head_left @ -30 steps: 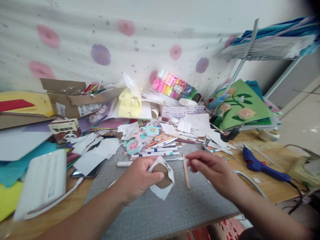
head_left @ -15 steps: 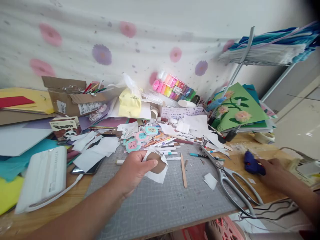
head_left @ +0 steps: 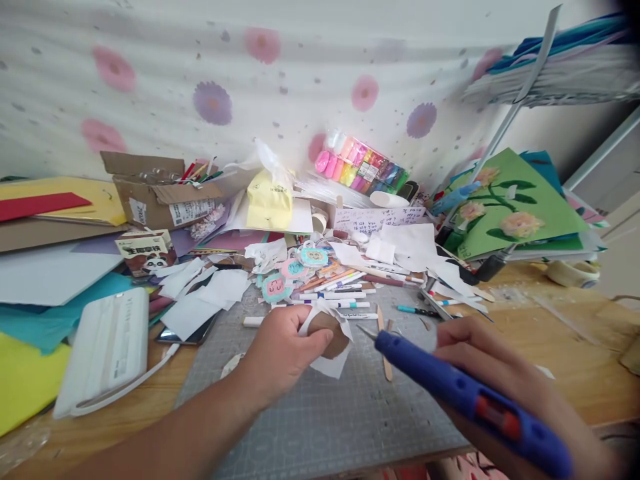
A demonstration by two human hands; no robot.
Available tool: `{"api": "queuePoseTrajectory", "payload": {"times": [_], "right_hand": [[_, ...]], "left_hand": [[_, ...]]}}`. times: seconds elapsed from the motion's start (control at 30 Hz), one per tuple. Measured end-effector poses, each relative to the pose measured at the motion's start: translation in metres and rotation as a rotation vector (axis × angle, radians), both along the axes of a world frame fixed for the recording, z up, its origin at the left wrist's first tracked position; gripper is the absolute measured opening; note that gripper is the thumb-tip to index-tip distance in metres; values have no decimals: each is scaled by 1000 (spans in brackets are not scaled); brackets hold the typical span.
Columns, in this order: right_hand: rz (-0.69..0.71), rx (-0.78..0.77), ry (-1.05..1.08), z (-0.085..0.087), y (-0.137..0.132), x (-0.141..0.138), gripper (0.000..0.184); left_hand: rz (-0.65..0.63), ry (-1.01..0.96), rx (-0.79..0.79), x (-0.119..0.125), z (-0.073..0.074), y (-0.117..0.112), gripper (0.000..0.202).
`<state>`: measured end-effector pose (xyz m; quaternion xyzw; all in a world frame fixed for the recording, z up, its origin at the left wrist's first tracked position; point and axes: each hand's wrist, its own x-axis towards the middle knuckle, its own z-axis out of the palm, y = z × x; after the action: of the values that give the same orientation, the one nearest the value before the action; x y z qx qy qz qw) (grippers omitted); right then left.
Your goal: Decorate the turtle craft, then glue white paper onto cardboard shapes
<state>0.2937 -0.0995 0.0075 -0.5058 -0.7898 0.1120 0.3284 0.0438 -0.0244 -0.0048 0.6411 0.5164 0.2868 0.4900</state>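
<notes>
My left hand (head_left: 287,343) pinches a round piece of brown cardboard (head_left: 336,338) between thumb and fingers, above the grey cutting mat (head_left: 280,427). White paper (head_left: 333,365) sticks out around the cardboard's edge. In my right hand (head_left: 493,363) is a blue hot glue gun (head_left: 450,380), its thin metal nozzle pointing left at the cardboard with a small gap between them. A wooden craft stick (head_left: 384,347) lies on the mat beyond the nozzle. The glue gun and my right hand hide most of the scissors.
Markers (head_left: 340,297) and small decorated pieces (head_left: 277,287) lie behind my left hand. Paper scraps (head_left: 215,300) and a white power bank (head_left: 107,350) are at left. A cardboard box (head_left: 160,200) stands at the back, and a green flower card (head_left: 505,207) leans at right.
My right hand has lifted the glue gun off the table at right and brought it left, close to the cardboard. My left hand keeps its pinch. The view has shifted slightly.
</notes>
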Motion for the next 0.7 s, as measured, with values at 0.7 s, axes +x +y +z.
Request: {"api": "queuePoseTrajectory", "payload": {"times": [0.7], "right_hand": [[123,116,-366,2,4,-22,17]], "left_hand": [[-11,42,30,-1,2,0,16]]}}
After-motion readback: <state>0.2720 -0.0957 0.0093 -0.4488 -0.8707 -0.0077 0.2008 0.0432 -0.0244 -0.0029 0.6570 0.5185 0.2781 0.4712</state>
